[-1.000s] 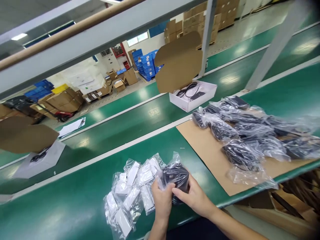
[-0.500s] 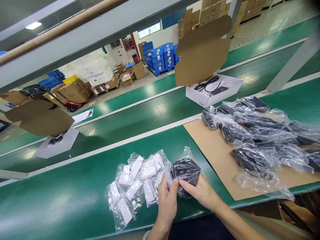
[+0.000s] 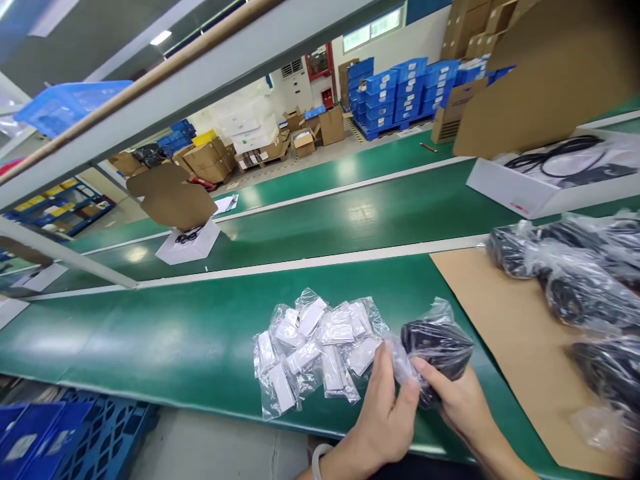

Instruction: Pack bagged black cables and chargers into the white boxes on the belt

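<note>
My right hand (image 3: 457,393) is wrapped round a clear plastic bag with a black, blocky item (image 3: 437,350) inside; the item's exact kind is hard to make out through the film. Beside it, my left hand (image 3: 387,407) pinches the loose, crumpled end of the same bag between thumb and fingers. Close by on the left, several small clear bags of white flat pieces (image 3: 305,357) lie in a heap on the green work surface (image 3: 175,333).
On the right, several bagged black items (image 3: 585,287) rest on a cardboard sheet (image 3: 505,333). White boxes with raised brown lids stand on the conveyor behind, one at right (image 3: 515,190) and one at left (image 3: 190,243). A slanted metal beam (image 3: 200,87) crosses above.
The view has swung left, so things appear shifted right. My left hand has turned and now grips the bag's loose end farther from the black item.
</note>
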`<state>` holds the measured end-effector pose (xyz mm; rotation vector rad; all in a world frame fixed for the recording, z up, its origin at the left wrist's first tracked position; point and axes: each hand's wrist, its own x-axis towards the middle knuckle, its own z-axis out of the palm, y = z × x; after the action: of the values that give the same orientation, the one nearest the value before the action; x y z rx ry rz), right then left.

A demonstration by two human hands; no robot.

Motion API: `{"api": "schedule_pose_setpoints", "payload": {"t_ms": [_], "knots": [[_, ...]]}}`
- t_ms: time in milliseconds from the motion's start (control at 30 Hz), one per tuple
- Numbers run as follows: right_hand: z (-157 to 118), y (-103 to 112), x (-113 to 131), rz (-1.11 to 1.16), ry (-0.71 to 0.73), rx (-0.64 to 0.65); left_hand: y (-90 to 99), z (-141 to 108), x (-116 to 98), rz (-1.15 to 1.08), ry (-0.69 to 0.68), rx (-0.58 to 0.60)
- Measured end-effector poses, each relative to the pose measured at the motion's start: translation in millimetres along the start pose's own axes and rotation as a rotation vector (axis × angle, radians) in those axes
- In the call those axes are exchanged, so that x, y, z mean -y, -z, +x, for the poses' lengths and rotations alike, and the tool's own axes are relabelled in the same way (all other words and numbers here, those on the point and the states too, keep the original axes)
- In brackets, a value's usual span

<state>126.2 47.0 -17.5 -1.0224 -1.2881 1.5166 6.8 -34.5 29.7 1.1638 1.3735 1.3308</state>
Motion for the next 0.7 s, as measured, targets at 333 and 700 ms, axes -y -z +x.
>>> {"api": "schedule_pose_setpoints", "payload": {"t_ms": [333, 700], "knots": [[8, -8, 13, -0.103, 0.065, 0.175, 24.7, 22, 10, -0.512, 0.18, -0.066], [0, -16, 36, -0.124, 0.07, 0.341, 33.8, 19, -2, -0.267, 0.012, 0.09]]}}
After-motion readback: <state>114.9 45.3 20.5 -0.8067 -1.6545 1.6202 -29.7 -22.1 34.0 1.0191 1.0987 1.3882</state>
